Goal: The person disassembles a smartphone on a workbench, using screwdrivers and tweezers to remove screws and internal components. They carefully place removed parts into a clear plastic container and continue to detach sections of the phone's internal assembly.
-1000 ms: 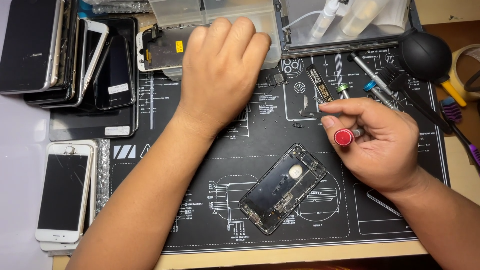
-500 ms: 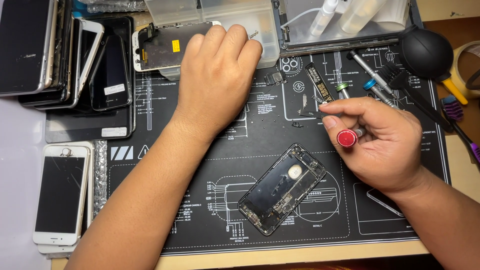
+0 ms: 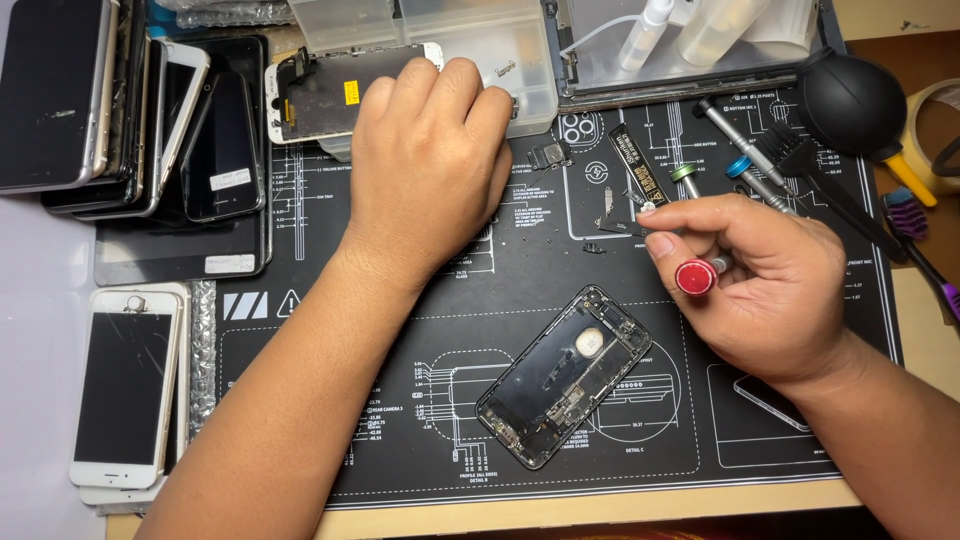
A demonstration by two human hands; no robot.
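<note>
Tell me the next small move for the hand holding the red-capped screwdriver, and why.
Probably bring the right hand down-left to the opened phone body: it grips the red-capped screwdriver clear of the mat, while the phone lies open with nothing on it, and the left hand rests near the detached screen.

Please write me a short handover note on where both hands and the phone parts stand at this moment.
Left hand: flat, palm down, resting on the black detached phone screen with a white frame at the mat's top edge, beside the clear plastic parts box.
Right hand: closed around a small screwdriver with a red end cap, tip hidden.
Opened black phone body: lies alone mid-mat on the black printed work mat, insides exposed, neither hand on it.
Done: screen is off the body.
Left: the screen and the body lie apart; loose small parts and tiny screws lie near the mat's top.
</note>
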